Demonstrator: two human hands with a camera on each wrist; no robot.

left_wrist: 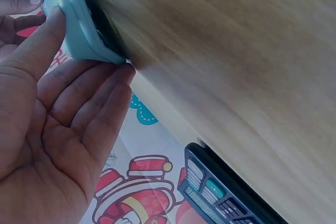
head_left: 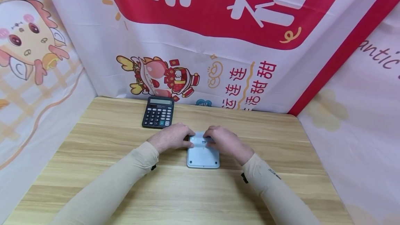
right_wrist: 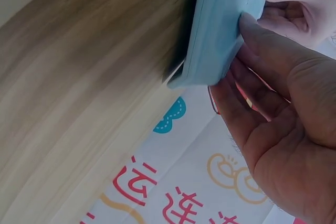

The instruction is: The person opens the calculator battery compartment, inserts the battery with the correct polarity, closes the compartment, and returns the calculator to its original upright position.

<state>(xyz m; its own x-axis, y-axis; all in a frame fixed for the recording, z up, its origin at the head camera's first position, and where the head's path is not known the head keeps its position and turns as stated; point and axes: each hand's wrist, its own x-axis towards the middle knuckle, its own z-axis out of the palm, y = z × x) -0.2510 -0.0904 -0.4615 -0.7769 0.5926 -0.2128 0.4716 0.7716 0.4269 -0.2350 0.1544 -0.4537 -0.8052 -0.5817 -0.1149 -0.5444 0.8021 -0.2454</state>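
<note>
A light blue calculator (head_left: 203, 157) lies face down on the wooden table, its back with small dark feet turned up. The left hand (head_left: 175, 137) grips its far left corner, with the thumb on the back and the fingers at the far edge. At the far right corner, the right hand (head_left: 225, 143) holds it in the same way, thumb on the back panel. In the left wrist view, key-like bumps show along the underside of the calculator (left_wrist: 79, 19). The right wrist view shows its smooth side (right_wrist: 215, 30) and both thumbs on the back.
A black calculator (head_left: 157, 112) lies face up on the table (head_left: 175, 193), beyond the left hand near the back edge. A printed cloth (head_left: 193, 44) hangs behind the table, with more printed cloth at both sides.
</note>
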